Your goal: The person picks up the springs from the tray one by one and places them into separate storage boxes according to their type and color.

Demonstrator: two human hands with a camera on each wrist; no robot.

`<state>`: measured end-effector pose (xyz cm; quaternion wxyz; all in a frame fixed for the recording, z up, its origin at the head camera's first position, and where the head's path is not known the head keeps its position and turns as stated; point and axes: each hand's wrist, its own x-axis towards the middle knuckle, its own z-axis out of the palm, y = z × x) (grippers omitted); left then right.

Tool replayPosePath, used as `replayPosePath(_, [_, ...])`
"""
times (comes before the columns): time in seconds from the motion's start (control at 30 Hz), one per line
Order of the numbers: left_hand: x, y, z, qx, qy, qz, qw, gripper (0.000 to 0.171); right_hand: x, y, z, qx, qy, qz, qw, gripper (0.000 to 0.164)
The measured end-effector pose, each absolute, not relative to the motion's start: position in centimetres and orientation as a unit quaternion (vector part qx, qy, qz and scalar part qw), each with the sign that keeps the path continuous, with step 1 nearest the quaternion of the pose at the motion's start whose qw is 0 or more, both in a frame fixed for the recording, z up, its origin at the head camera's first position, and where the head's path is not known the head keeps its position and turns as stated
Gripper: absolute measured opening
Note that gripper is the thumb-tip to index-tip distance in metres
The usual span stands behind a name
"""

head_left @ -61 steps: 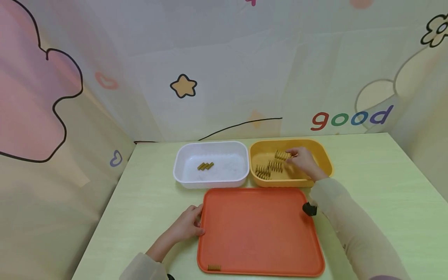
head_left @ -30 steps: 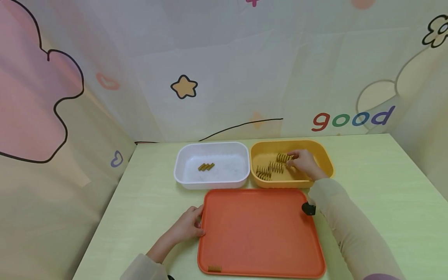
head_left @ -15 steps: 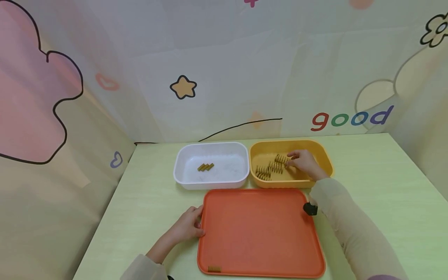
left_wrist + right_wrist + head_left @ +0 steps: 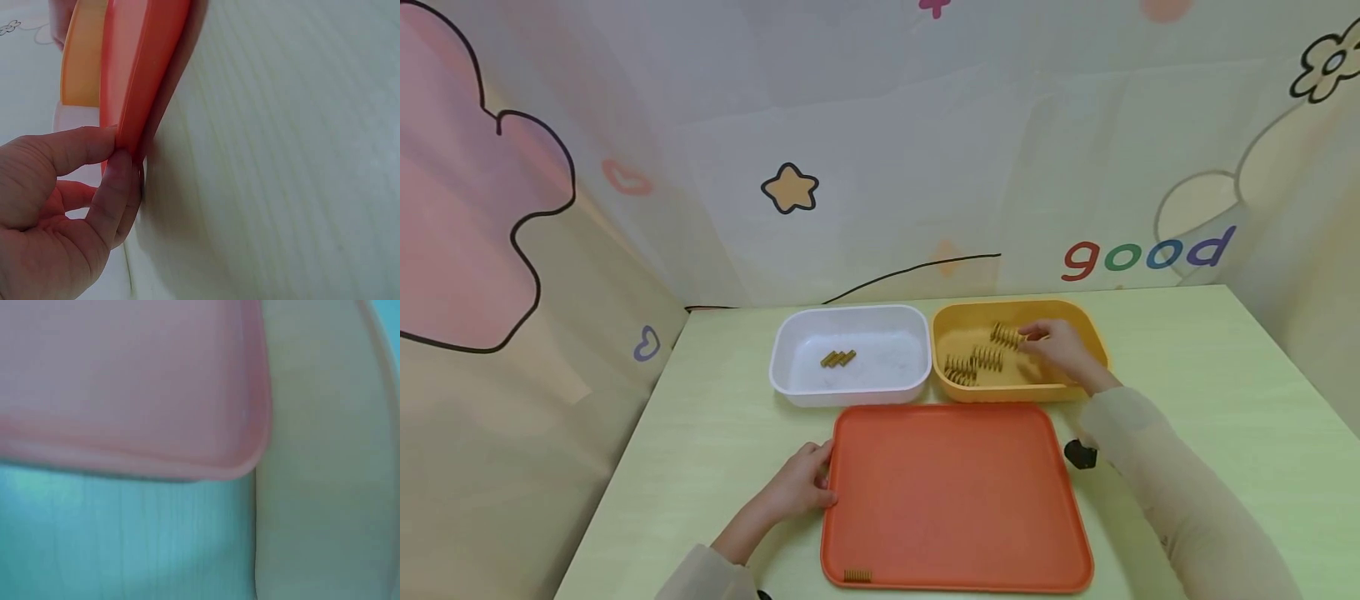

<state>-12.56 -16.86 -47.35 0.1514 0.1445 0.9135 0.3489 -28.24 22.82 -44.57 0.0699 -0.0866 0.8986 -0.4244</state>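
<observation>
In the head view my right hand (image 4: 1060,348) is inside the yellow bin (image 4: 1092,367), thumb and finger pinching the right end of a brass-coloured coil spring (image 4: 1005,335). More open-coiled springs (image 4: 988,359) lie to its left in the bin. My left hand (image 4: 797,483) grips the left rim of the orange-red tray (image 4: 955,500). The left wrist view shows that hand (image 4: 56,206) with thumb and fingers against the tray edge (image 4: 134,106). A tightly coiled spring (image 4: 857,575) rests along the tray's front left edge. The right wrist view does not show the right hand.
A white bin (image 4: 850,392) stands left of the yellow one, with several small brass-coloured cylinders (image 4: 838,358) side by side in it. Both bins stand behind the tray on a pale green table (image 4: 1195,400). A printed cloth (image 4: 880,208) hangs behind the table.
My right hand has stayed in the yellow bin, and the spring at its fingertips has shifted slightly up and right since half a second ago. The right forearm has swung rightward. My left hand stays put.
</observation>
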Motion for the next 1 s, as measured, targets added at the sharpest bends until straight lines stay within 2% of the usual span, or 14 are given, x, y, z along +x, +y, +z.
replayPosePath(1.0, [-12.6,-16.8,-47.5,0.141,0.913,0.351,0.154,0.077,-24.6,22.2,-41.3,-0.144,0.878,-0.449,0.088,0.035])
